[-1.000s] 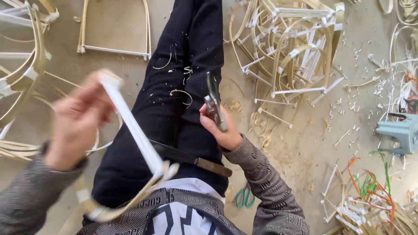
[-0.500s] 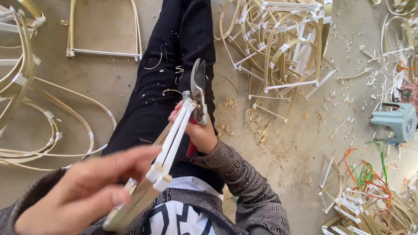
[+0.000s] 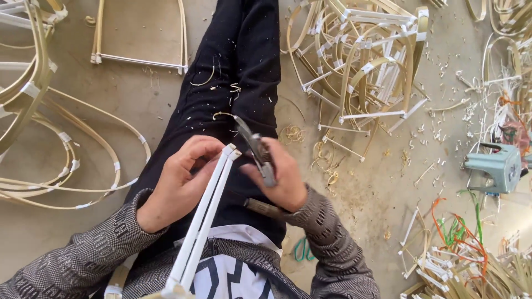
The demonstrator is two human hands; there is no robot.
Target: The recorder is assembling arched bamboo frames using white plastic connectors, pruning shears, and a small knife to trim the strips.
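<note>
Over the person's lap, the left hand has its fingers curled round a white-wrapped bamboo strip, a pair of slats bound side by side that runs from near the belly up to a taped tip just beyond those fingers. The right hand is closed on a pair of grey pliers, its fingers wrapped round the handles; the nose points up and away, just beside the strip's tip, touching or nearly so. I cannot tell whether the plier nose is parted or shut.

Judging by this, the step in hand is trimming or pinching the taped end of the strip: the left hand steadies it and offers the tip, the right brings the tool to it. A next move would call for the tip to sit squarely in the plier nose, with the left fingers kept clear below the tape and the strip held from twisting.

Beyond the fingers, pale shavings lie on the black trousers. Further out to the right a heap of finished bamboo frames rests on the concrete floor; left of the left hand lie looped bamboo strips; far right sits a pale blue tool.
</note>
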